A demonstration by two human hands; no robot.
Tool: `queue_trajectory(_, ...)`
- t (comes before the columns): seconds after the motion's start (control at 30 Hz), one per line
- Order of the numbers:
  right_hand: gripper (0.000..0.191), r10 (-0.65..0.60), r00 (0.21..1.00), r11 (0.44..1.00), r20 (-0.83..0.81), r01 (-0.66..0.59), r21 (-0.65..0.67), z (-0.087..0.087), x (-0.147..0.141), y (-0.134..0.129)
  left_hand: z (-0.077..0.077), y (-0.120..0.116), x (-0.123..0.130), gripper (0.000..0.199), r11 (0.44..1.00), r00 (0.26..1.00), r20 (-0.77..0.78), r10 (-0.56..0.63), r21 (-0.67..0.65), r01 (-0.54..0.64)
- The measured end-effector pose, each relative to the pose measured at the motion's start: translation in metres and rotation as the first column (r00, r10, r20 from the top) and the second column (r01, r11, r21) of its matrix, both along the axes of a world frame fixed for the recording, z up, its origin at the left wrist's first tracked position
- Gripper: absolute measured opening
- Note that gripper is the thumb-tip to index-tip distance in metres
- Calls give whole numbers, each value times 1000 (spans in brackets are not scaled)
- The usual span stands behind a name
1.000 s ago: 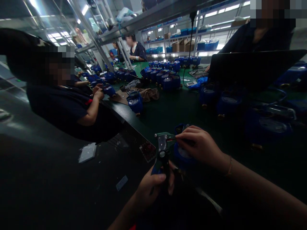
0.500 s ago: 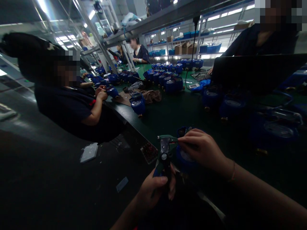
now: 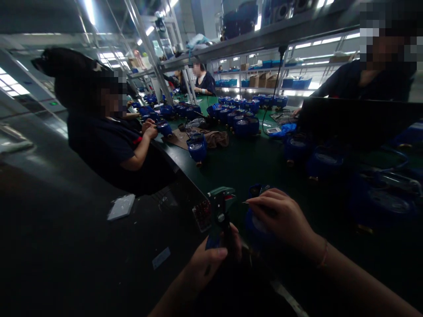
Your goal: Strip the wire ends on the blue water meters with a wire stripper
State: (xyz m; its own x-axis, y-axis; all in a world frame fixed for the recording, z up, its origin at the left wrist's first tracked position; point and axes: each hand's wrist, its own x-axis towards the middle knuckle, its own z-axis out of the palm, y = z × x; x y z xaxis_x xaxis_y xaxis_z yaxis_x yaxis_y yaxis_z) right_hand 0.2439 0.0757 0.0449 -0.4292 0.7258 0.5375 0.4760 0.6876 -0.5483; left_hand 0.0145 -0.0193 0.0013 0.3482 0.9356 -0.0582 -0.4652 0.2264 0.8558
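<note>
Green-headed plier tool [image 3: 220,207] sits in my left hand [image 3: 211,262], fingers wrapped tight round its handles, near the tabletop [image 3: 231,163] edge. Just right of it my right hand [image 3: 280,215] pinches a thin wire [image 3: 247,202], fingertips pressed together, resting over the blue meter [image 3: 256,220]. Risk: the wire could slip from the pinch or miss the tool head, since both are apart and lighting is dim.

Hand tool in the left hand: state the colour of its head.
Green, seen in the head view: the hand tool in the left hand.
</note>
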Motion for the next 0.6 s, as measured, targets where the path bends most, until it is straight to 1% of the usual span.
queue_trajectory(0.03, 13, -5, 1000, 1000, 5, 5, -3, -1, 0, 0, 1, 4, -6, 53, 999, 994, -101, 30, 19, -29)
queue_trajectory(0.07, 13, -11, 1000, 1000, 10, 11, -5, -1, 0, -1, 2, 10, -13, 55, 997, 969, -236, 68, 42, -60)
queue_trajectory(0.1, 14, -16, 1000, 1000, 15, 16, -6, -1, -1, -1, 2, 17, -20, 55, 993, 916, -385, 112, 77, -89)
queue_trajectory(0.13, 15, -20, 1000, 1000, 21, 20, -6, -2, -1, -1, 2, 26, -28, 56, 986, 838, -521, 160, 120, -113)
queue_trajectory(0.17, 16, -22, 999, 1000, 27, 22, -3, -1, -1, -2, 1, 37, -35, 56, 978, 753, -625, 206, 161, -133)
queue_trajectory(0.2, 17, -22, 999, 1000, 31, 22, 5, 0, -1, -2, 0, 49, -41, 56, 969, 673, -697, 245, 195, -151)
queue_trajectory(0.23, 19, -24, 999, 1000, 32, 24, 20, 1, -1, -3, -1, 63, -45, 57, 960, 613, -739, 280, 226, -166)
queue_trajectory(0.3, 24, -20, 999, 998, 38, 18, 52, 4, -1, -5, -3, 93, -46, 60, 939, 524, -779, 345, 296, -177)
queue_trajectory(0.33, 28, -16, 999, 997, 46, 12, 70, 5, -2, -6, -4, 109, -42, 61, 928, 490, -789, 372, 330, -173)
queue_trajectory(0.37, 31, -11, 998, 996, 58, 6, 92, 7, -2, -7, -4, 124, -35, 62, 920, 473, -790, 391, 359, -160)
queue_trajectory(0.4, 33, -7, 997, 993, 72, -2, 118, 7, -2, -8, -4, 139, -25, 64, 914, 474, -784, 401, 380, -143)
queue_trajectory(0.43, 35, -6, 996, 989, 90, -7, 145, 7, -2, -9, -5, 153, -14, 66, 908, 493, -770, 405, 400, -123)
queue_trajectory(0.5, 37, -16, 993, 980, 121, -9, 201, 6, -1, -9, -5, 177, 9, 70, 895, 570, -714, 407, 436, -92)
queue_trajectory(0.53, 38, -23, 991, 975, 134, -7, 223, 4, -1, -8, -5, 185, 21, 68, 886, 616, -672, 411, 453, -97)
queue_trajectory(0.6, 39, -29, 988, 964, 154, -14, 267, 0, 1, -4, -4, 192, 38, 55, 854, 669, -576, 470, 488, -180)
